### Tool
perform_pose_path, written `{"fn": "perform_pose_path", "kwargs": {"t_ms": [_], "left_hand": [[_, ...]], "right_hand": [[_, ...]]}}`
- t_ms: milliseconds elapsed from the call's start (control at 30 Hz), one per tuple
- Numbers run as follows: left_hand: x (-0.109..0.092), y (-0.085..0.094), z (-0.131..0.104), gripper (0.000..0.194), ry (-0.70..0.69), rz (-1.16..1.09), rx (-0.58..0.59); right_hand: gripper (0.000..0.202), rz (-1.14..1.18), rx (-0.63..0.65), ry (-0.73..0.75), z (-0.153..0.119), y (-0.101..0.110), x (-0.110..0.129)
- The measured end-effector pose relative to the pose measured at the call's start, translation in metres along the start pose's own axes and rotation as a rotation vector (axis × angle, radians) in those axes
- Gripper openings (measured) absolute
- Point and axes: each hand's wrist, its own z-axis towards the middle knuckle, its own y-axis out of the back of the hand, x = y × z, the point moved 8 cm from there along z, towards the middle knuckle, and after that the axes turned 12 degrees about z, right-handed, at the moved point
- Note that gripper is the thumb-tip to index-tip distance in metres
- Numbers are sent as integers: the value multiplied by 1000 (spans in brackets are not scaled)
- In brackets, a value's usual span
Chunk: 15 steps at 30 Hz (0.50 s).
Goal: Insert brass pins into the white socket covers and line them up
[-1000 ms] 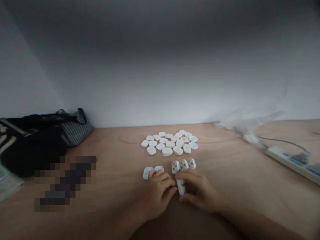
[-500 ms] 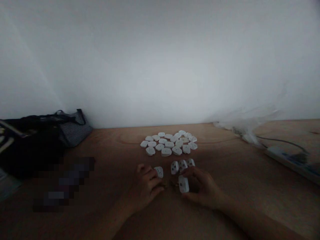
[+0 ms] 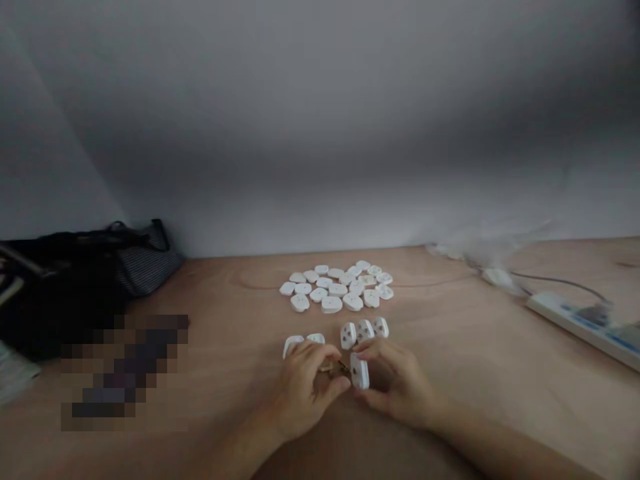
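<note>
My right hand (image 3: 400,383) grips a white rounded block (image 3: 359,371) between thumb and fingers, its face with small holes turned left. Close by on the left, my left hand (image 3: 310,383) pinches a small brass-coloured piece (image 3: 344,367) at its fingertips, near that block. More brass-coloured pieces (image 3: 327,367) show between the hands. Three white blocks with holes (image 3: 365,331) stand on edge in a row just beyond my right hand. Two more white pieces (image 3: 293,344) lie behind my left hand, partly covered by it.
Several white pieces (image 3: 337,290) lie grouped farther back on the wooden table (image 3: 225,347). Black and striped bags (image 3: 145,263) sit at the left, near a blurred-out object (image 3: 127,373). At the right are a power strip (image 3: 580,327), a cable and clear plastic (image 3: 493,250).
My left hand has moved right, closer to the held block, and now pinches a brass-coloured piece. My right hand has shifted slightly left with the block. The scene is brighter.
</note>
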Motion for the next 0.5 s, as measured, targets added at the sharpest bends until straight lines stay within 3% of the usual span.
{"fn": "perform_pose_path", "kwargs": {"t_ms": [133, 267, 367, 500], "left_hand": [[2, -2, -1, 24, 31, -31, 15], [3, 1, 0, 17, 15, 32, -11], [-7, 6, 0, 18, -125, 115, -30], [-27, 2, -4, 33, -331, 216, 9]], "right_hand": [[39, -10, 54, 2, 0, -5, 2], [43, -37, 94, -58, 0, -5, -1], [53, -60, 49, -147, -1, 2, -10], [61, -29, 46, -185, -2, 1, -18]]}}
